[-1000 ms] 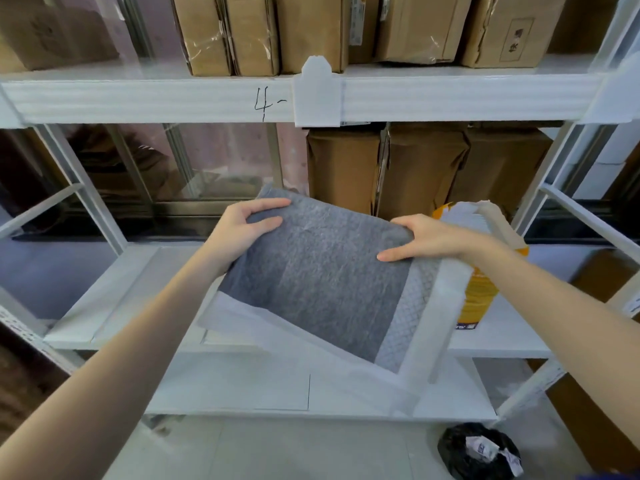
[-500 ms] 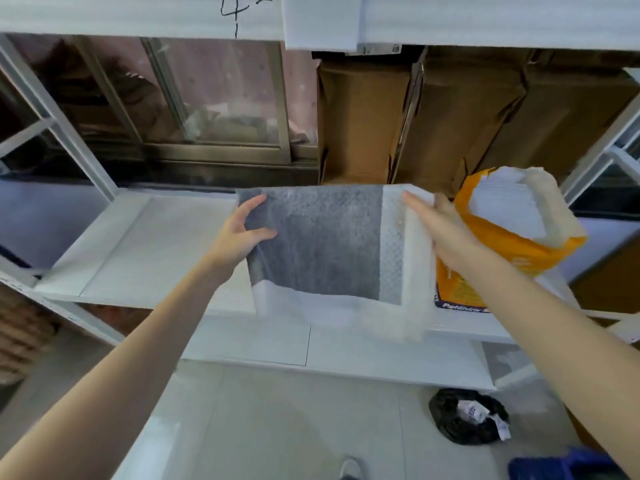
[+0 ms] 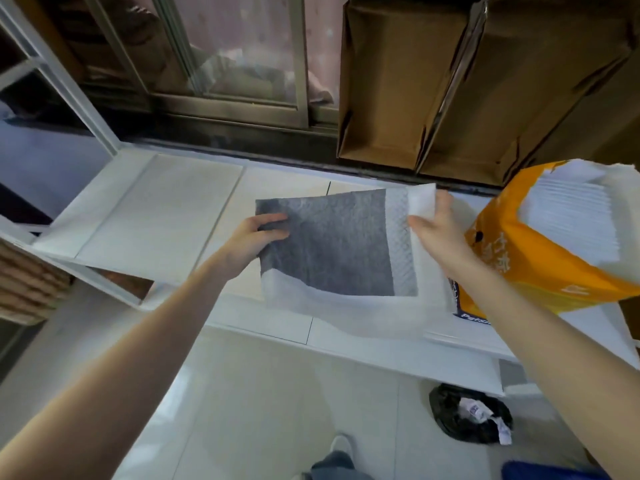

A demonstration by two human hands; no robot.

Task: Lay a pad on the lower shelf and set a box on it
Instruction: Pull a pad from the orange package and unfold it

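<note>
Head view, looking down onto the lower shelf (image 3: pixel 180 220), a white board surface in a white metal frame. Both hands hold one pad (image 3: pixel 329 251): grey centre, quilted white band along its right side, plain white border along the near and right edges. Left hand (image 3: pixel 254 237) grips the pad's left edge, fingers (image 3: pixel 273 220) curled over the top of the grey area and clamped on it. Right hand (image 3: pixel 438 233) holds the far right corner; its fingers are closed on the white border, which folds upward there. Pad sits over the middle of the shelf, far part low against the boards, near white border overhanging the shelf's front edge and sagging; whether the grey part is fully touching the shelf cannot be told. Just right of the pad, on the same shelf, an orange bag (image 3: pixel 540 258) stands open with a stack of folded white pads (image 3: pixel 575 213) showing at its mouth. Behind it, at the back right of the shelf, brown cardboard boxes (image 3: pixel 398 81) stand upright side by side. Below, on the tiled floor (image 3: pixel 277 410), a crumpled black plastic bag (image 3: pixel 467 414) lies near the shelf's right front.
</note>
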